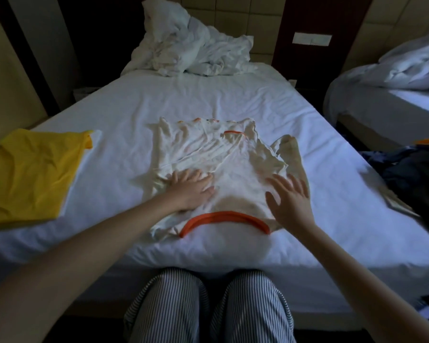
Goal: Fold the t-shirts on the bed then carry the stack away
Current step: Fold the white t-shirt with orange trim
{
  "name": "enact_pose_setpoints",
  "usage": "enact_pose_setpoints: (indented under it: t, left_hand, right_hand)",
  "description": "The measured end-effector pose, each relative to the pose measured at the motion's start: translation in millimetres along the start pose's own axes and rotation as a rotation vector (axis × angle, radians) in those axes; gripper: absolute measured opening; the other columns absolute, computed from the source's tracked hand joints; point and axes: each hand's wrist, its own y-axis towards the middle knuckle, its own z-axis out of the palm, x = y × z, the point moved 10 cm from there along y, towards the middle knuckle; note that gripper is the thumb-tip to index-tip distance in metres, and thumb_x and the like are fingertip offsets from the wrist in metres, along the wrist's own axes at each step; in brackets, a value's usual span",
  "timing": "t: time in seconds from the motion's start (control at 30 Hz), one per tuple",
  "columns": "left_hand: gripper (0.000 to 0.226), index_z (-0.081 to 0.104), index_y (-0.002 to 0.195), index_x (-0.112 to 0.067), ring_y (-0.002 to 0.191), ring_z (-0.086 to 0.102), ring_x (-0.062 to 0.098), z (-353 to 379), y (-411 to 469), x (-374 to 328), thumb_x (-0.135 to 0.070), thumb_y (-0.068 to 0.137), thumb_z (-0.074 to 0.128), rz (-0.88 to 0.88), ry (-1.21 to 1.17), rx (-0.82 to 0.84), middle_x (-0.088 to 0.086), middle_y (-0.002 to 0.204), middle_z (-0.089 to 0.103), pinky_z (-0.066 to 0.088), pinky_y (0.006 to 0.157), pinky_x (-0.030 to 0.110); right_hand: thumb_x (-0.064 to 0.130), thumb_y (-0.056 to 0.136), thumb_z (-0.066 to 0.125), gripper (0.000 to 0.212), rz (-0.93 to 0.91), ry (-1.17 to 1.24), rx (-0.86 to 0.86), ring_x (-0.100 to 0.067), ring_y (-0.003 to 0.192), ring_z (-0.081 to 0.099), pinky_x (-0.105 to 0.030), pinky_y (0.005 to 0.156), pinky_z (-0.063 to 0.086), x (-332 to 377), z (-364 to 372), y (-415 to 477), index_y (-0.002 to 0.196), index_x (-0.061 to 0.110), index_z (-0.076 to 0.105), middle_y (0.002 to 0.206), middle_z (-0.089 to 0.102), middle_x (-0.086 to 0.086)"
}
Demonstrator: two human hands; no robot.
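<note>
Two t-shirts are lying on the bed (159, 100), well apart from each other. The white t-shirt (221, 164) is lying spread and wrinkled in the middle of the near half of the sheet. Its orange collar (223, 220) is facing the person and its hem is pointing toward the headboard (258, 16). A short strip of orange trim (233, 132) is showing near its far edge. The yellow t-shirt (32, 174) is lying at the left edge of the bed, roughly folded over on itself. A pile of dark clothing (411, 174) is sitting at the right edge; individual garments in it cannot be told apart.

A crumpled white duvet (191, 50) is bunched at the head of the bed, against the padded headboard. The sheet is showing creases throughout. A second bed (382, 112) with rumpled white bedding is standing to the right, separated by a narrow gap. A pale switch plate (312, 38) is sitting on the dark wall panel between the two beds. The room is dim.

The person is facing the foot of the bed, striped trousers (253, 308) showing below. The left hand (191, 189) is pressing flat on the left side of the white t-shirt, fingers straight and together, holding nothing. The right hand (290, 201) is spread wide over the shirt's right side, fingers straight and apart, gripping nothing. Whether it is touching the cloth cannot be told.
</note>
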Motion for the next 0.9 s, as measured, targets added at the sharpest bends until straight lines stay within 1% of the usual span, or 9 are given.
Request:
enact_pose_setpoints:
  t: [0.17,0.3,0.4,0.47,0.53,0.6,0.67,0.8,0.9]
  left_hand:
    - [0.040,0.049,0.133,-0.028,0.137,0.028,0.024,-35.2,26.4,-73.8,-0.042,0.098,0.035,0.190,-0.145,-0.236,-0.001,0.147,0.039,0.021,0.110,0.041]
    - [0.034,0.068,0.102,-0.013,0.104,0.058,0.024,-40.7,61.4,-145.0,-0.034,0.093,0.042,0.285,-0.573,-0.177,0.009,0.108,0.066,0.042,0.089,0.032]
    - [0.018,0.059,0.081,-0.013,0.081,0.055,0.020,-44.7,86.1,-200.8,-0.025,0.092,0.050,0.326,-0.755,-0.155,0.010,0.081,0.058,0.041,0.073,0.031]
    - [0.017,0.058,0.087,-0.013,0.085,0.053,0.017,-47.9,104.3,-232.1,-0.029,0.089,0.054,0.315,-0.794,-0.159,0.008,0.086,0.056,0.039,0.071,0.028]
    - [0.038,0.054,0.116,-0.009,0.112,0.050,0.023,-46.5,130.8,-247.4,-0.035,0.089,0.057,0.240,-0.693,-0.179,0.014,0.120,0.053,0.038,0.088,0.029]
    - [0.064,0.028,0.144,-0.011,0.137,0.028,0.027,-44.6,154.8,-248.5,-0.037,0.092,0.054,0.189,-0.597,-0.180,0.014,0.152,0.023,0.029,0.106,0.035]
    - [0.074,0.009,0.151,-0.018,0.144,0.017,0.029,-40.8,178.0,-247.5,-0.040,0.094,0.051,0.196,-0.605,-0.129,0.009,0.158,0.008,0.024,0.113,0.039]
    - [0.059,0.031,0.145,-0.011,0.136,0.033,0.028,-19.3,208.1,-240.7,-0.034,0.095,0.049,0.098,-0.471,0.042,0.012,0.151,0.029,0.030,0.108,0.030]
    - [0.050,0.042,0.138,-0.007,0.134,0.037,0.024,-38.4,212.5,-243.0,-0.020,0.091,0.050,0.091,-0.498,-0.122,0.009,0.147,0.037,0.029,0.110,0.030]
  right_hand:
    - [0.061,0.091,0.028,0.056,0.225,-0.117,0.332,-0.028,0.145,-0.002,-0.043,0.114,-0.007,-69.4,30.5,-27.4,0.143,0.043,0.025,0.158,0.011,0.005]
    - [0.069,0.069,-0.002,0.082,0.246,-0.019,0.241,-0.025,0.145,0.003,-0.035,0.113,-0.007,-76.8,35.6,-40.1,0.141,0.046,0.030,0.156,0.018,0.009]
    - [0.063,0.074,-0.003,0.077,0.250,0.006,0.160,-0.026,0.145,0.007,-0.034,0.113,-0.005,-78.1,32.5,-37.8,0.138,0.046,0.036,0.154,0.025,0.009]
    - [0.061,0.075,-0.003,0.076,0.246,0.018,0.125,-0.025,0.145,0.009,-0.034,0.113,-0.005,-78.5,31.2,-38.1,0.137,0.046,0.039,0.153,0.027,0.009]
    - [0.060,0.076,-0.004,0.076,0.244,0.027,0.110,-0.024,0.145,0.008,-0.033,0.113,-0.007,-78.2,30.0,-37.8,0.136,0.046,0.040,0.153,0.027,0.012]
    - [0.058,0.077,-0.006,0.075,0.242,0.047,0.102,-0.022,0.145,0.006,-0.032,0.113,-0.009,-78.4,30.4,-37.1,0.135,0.047,0.041,0.153,0.025,0.014]
    - [0.058,0.080,-0.005,0.073,0.228,0.066,0.092,-0.021,0.145,0.006,-0.031,0.113,-0.009,-78.5,32.3,-35.0,0.133,0.048,0.044,0.154,0.023,0.013]
    - [0.062,0.087,0.001,0.066,0.205,0.093,0.040,-0.021,0.146,0.007,-0.031,0.113,-0.007,-78.6,35.4,-33.7,0.130,0.047,0.049,0.155,0.022,0.008]
    - [0.062,0.091,0.000,0.066,0.191,0.095,-0.017,-0.023,0.145,0.012,-0.033,0.114,-0.004,-77.7,33.1,-33.0,0.128,0.044,0.052,0.155,0.022,0.004]
